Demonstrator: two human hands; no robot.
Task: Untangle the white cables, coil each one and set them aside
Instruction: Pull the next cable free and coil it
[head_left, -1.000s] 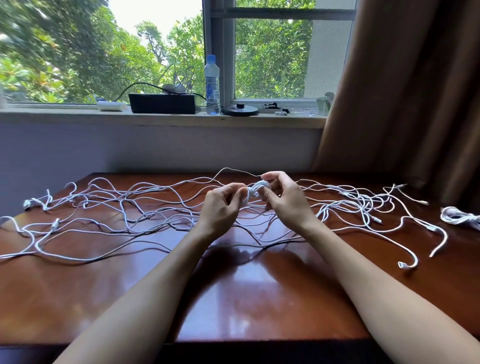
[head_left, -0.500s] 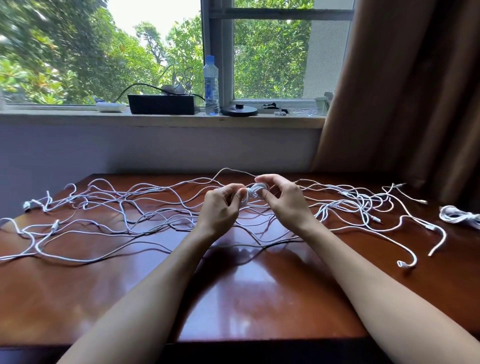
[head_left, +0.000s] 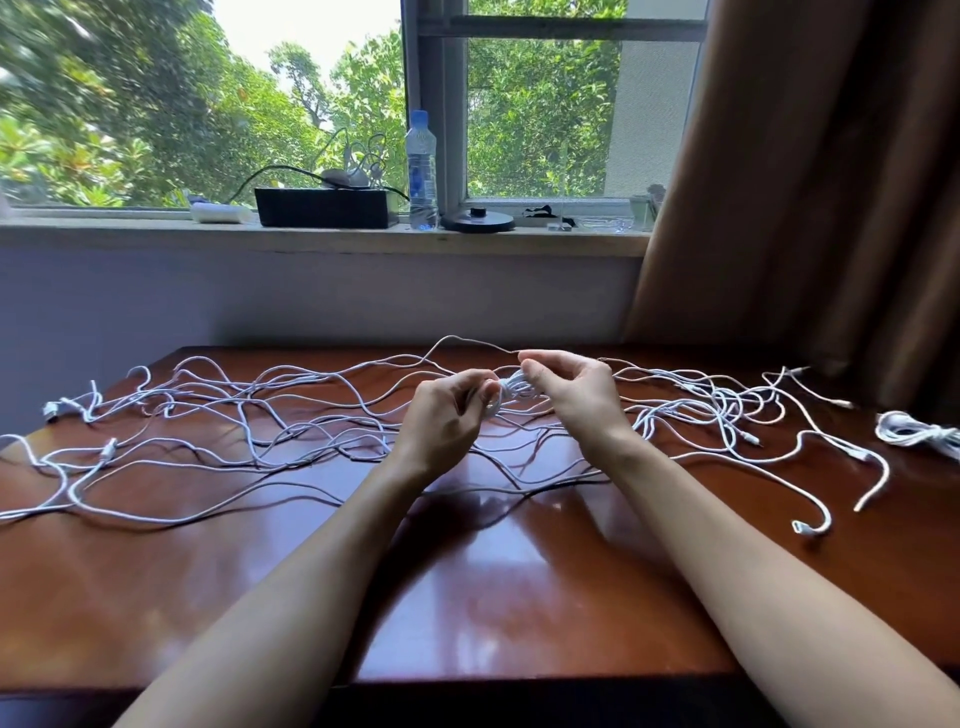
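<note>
Several white cables (head_left: 249, 415) lie tangled across the far half of the brown wooden table (head_left: 467, 597). Above the table's middle, both hands hold one small white cable coil (head_left: 506, 392). My left hand (head_left: 447, 415) grips the coil's left side with curled fingers. My right hand (head_left: 571, 395) pinches its right side, and a strand rises from its fingertips toward the far left. A finished coiled cable (head_left: 914, 434) lies apart at the table's right edge.
A windowsill behind the table carries a black box (head_left: 324, 207), a water bottle (head_left: 422, 171) and a round black base (head_left: 478, 221). A brown curtain (head_left: 810, 182) hangs at the right. Loose cable ends (head_left: 810, 527) curl on the table's right side.
Both hands stay on the small coil. My right hand has shifted slightly right and turned around the coil, working the strand; the tangle on the table looks unchanged.
</note>
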